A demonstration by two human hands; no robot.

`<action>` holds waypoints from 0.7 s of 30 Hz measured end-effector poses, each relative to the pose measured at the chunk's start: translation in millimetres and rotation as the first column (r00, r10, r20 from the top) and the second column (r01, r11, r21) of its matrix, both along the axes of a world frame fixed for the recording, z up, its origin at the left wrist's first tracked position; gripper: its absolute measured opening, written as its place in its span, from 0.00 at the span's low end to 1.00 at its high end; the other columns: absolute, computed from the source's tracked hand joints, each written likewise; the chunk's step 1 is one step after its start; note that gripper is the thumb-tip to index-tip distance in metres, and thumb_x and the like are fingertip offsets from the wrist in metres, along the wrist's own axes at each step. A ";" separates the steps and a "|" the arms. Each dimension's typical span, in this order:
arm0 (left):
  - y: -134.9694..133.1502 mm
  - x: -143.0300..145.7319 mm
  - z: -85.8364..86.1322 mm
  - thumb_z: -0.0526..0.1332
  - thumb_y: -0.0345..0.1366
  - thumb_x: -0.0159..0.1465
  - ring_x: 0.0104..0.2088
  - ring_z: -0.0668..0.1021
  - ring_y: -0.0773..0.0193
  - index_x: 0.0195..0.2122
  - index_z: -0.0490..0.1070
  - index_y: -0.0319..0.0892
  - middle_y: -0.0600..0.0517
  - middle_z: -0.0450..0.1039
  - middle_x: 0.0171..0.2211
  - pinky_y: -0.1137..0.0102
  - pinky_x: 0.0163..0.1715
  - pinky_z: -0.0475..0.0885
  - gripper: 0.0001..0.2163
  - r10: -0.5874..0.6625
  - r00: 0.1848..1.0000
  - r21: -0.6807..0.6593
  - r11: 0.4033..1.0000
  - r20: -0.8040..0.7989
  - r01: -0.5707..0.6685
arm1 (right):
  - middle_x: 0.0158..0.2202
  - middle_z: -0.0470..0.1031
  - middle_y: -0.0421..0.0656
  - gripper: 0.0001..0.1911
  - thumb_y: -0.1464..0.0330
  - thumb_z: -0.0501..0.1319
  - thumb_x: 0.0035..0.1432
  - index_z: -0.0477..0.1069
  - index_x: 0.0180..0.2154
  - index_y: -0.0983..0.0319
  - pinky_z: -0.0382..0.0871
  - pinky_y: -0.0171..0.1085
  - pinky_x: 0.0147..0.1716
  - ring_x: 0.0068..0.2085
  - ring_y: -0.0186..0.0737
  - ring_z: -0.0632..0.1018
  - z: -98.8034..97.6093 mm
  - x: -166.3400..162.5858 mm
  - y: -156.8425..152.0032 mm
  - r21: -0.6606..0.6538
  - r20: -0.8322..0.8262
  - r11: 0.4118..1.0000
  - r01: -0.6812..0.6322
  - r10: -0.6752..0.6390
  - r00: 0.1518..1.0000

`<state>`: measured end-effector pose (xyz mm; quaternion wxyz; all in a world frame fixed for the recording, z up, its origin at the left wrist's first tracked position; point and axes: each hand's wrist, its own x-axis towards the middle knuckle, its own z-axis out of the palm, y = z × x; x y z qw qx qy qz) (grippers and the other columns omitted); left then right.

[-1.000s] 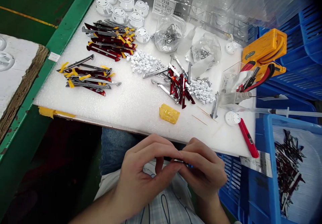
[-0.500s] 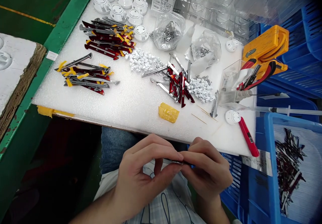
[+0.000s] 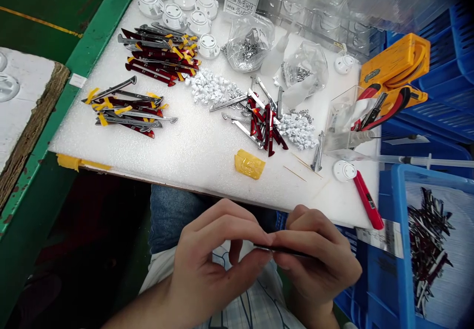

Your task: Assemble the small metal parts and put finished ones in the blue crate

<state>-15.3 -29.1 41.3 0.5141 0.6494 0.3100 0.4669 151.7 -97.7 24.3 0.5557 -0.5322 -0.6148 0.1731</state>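
Both left hand [image 3: 198, 260] and right hand [image 3: 320, 250] grasp one thin dark strip [image 3: 292, 251] — pinched between thumbs and fingers — just off the near edge of the white table [image 3: 185, 159]. The step in hand looks like close work on this single piece; the next move probably calls for a light, steady hold.

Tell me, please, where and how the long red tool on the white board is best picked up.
I would bring the right hand, once free, from above and pinch the long red tool across its middle. It lies flat and narrow, leaving both long sides exposed there, while its far end sits close to a white round part.
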 end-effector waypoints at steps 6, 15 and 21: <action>-1.0 -1.4 1.5 0.72 0.28 0.75 0.27 0.82 0.70 0.41 0.80 0.44 0.55 0.83 0.33 0.80 0.24 0.79 0.05 -0.010 1.000 0.045 0.999 -0.022 0.011 | 0.29 0.73 0.38 0.11 0.62 0.69 0.80 0.86 0.44 0.59 0.67 0.37 0.22 0.26 0.34 0.71 -1.1 0.3 -0.8 -0.004 -0.021 1.000 0.004 -0.004 1.000; -0.1 0.4 2.7 0.71 0.24 0.73 0.27 0.82 0.70 0.41 0.80 0.44 0.54 0.84 0.34 0.80 0.24 0.79 0.07 -0.003 0.999 0.070 0.998 -0.033 0.006 | 0.28 0.73 0.38 0.13 0.60 0.67 0.81 0.86 0.44 0.59 0.67 0.36 0.22 0.26 0.33 0.72 -1.4 0.4 3.6 -0.022 -0.034 1.000 -0.017 0.016 0.999; 1.6 -6.5 7.0 0.71 0.27 0.76 0.30 0.85 0.69 0.51 0.82 0.47 0.53 0.87 0.38 0.80 0.27 0.82 0.07 -0.062 0.994 0.073 0.995 -0.092 0.069 | 0.33 0.82 0.40 0.08 0.66 0.68 0.80 0.87 0.49 0.58 0.74 0.37 0.27 0.30 0.36 0.79 3.8 15.9 -6.2 -0.085 0.035 0.996 0.005 -0.002 0.999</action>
